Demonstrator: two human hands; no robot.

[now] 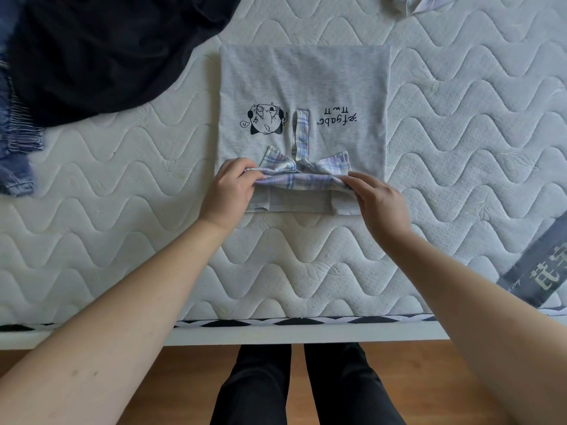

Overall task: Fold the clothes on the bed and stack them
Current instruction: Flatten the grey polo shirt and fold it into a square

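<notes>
Bare mattress (pixel 445 124) lies open to the right of the grey shirt (pixel 303 78) and along the near edge. A dark garment (pixel 101 53) and jeans (pixel 15 139) crowd the far-left corner; a pale cloth (pixel 420 3) sits at the far edge.

The shirt (pixel 303 78) is matt grey knit cloth with a woven plaid collar (pixel 302 174). The mattress (pixel 460 133) under it is quilted, textured white fabric. Below the mattress, the floor (pixel 408 378) is smooth wood.
</notes>
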